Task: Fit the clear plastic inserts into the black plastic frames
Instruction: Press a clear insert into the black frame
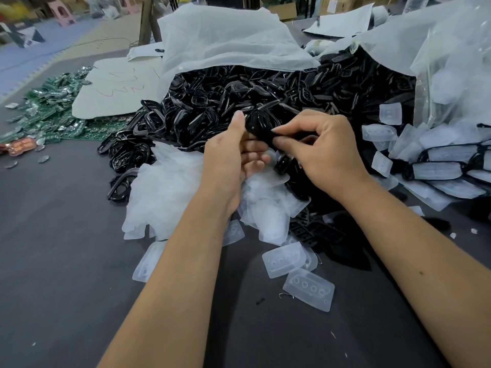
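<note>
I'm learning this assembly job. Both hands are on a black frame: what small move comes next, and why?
Probably the right hand lets go and picks up a clear insert, since the black frame both it and the left hand grip looks empty.

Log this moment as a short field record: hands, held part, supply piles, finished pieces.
left hand: holds black frame from the left
right hand: pinches the same frame
frame supply: heap of black frames spilling from white bag
insert supply: loose clear inserts on dark table
finished pieces: stacked at right
</note>
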A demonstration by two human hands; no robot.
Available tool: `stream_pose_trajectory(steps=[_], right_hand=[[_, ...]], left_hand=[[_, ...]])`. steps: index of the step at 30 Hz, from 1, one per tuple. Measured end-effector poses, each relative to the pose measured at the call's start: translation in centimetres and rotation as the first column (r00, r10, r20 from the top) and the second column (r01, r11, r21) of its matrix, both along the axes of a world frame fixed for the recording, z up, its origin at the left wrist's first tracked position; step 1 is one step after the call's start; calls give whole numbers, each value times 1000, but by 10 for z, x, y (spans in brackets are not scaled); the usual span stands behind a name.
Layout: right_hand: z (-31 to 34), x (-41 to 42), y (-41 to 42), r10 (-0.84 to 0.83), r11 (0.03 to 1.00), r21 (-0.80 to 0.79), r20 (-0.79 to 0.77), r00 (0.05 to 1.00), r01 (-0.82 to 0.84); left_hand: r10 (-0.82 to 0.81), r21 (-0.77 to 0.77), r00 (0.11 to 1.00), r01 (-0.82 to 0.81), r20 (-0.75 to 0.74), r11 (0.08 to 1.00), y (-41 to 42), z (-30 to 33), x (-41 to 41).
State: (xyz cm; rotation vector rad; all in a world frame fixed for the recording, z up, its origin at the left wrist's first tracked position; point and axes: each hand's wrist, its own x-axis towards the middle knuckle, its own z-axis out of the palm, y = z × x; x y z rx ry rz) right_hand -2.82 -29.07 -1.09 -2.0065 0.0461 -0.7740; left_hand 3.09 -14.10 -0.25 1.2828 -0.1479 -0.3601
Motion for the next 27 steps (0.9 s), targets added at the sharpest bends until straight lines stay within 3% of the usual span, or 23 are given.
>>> stream_pose_trajectory(steps=[2, 4, 12, 18, 27], right_hand=[[0, 3, -1, 30, 947, 321, -31, 999, -18], [1, 4, -4, 83, 883, 467, -47, 995, -51], [7, -2, -13, 350, 778, 586, -104, 931, -227], [7, -3, -8, 368, 651, 730, -64, 928, -208], [3, 0, -13, 393, 541, 804, 19, 919, -248]], left_hand=[[-12, -29, 999, 14, 39, 999, 0, -1, -1], [-14, -16, 994, 16, 107, 1000, 0, -3, -2], [-34, -31, 988, 39, 149, 999, 3, -5, -2], [-86, 30, 981, 82, 175, 996, 0, -7, -3], [-107, 2, 974, 109, 197, 994, 0, -8, -4]])
